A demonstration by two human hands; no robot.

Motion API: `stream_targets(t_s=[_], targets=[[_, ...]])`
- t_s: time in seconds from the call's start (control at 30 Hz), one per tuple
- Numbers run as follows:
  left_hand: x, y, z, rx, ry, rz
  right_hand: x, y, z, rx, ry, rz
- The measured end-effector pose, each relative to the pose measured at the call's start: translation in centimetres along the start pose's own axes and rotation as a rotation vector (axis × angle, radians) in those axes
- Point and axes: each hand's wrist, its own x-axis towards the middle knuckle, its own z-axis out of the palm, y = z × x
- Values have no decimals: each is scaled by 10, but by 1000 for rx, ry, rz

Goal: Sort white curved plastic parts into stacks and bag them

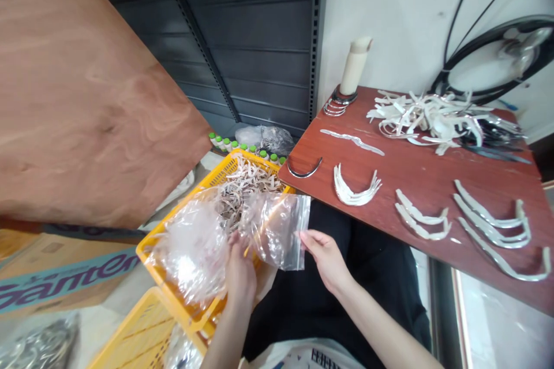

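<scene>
A clear zip-lock bag (pixel 277 233) stretches between my hands above the yellow basket. My right hand (pixel 326 259) pinches its zip edge between thumb and fingers. At the bag's other end, my left hand (pixel 241 277) is closed on the plastic, its fingertips partly hidden. Directly left of that hand, a pile of clear plastic bags (pixel 190 242) lies in the yellow basket (pixel 162 222). Behind the bags, the basket also holds a heap of thin curved strips (pixel 246 184), whitish and silvery.
On the red-brown table (pixel 346 155) at right lie curved white-wrapped pieces (pixel 357 190), one dark curved strip (pixel 305 173) and a tangled pile of strips (pixel 433 118). A white roll (pixel 355 66) stands there. Green-capped bottles (pixel 244 147) line up behind the basket. A wooden board (pixel 95 98) leans at left.
</scene>
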Motion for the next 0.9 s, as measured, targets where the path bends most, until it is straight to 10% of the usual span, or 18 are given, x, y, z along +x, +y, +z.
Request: stream_targets(t_s=[0.1, 0.27, 0.37, 0.73, 0.9], targets=[[-15, 3, -2, 146, 107, 259, -6, -7, -2, -235, 36, -142], [-46, 29, 12, 528, -532, 363, -18, -2, 7, -562, 66, -379], [-54, 33, 24, 645, -713, 283, -22, 4, 10, -696, 44, -480], [-47, 17, 36, 716, -833, 306, -20, -4, -6, -992, -61, -487], [-32, -2, 35, 619, -696, 284, -20, -9, -18, -990, -142, -490]])
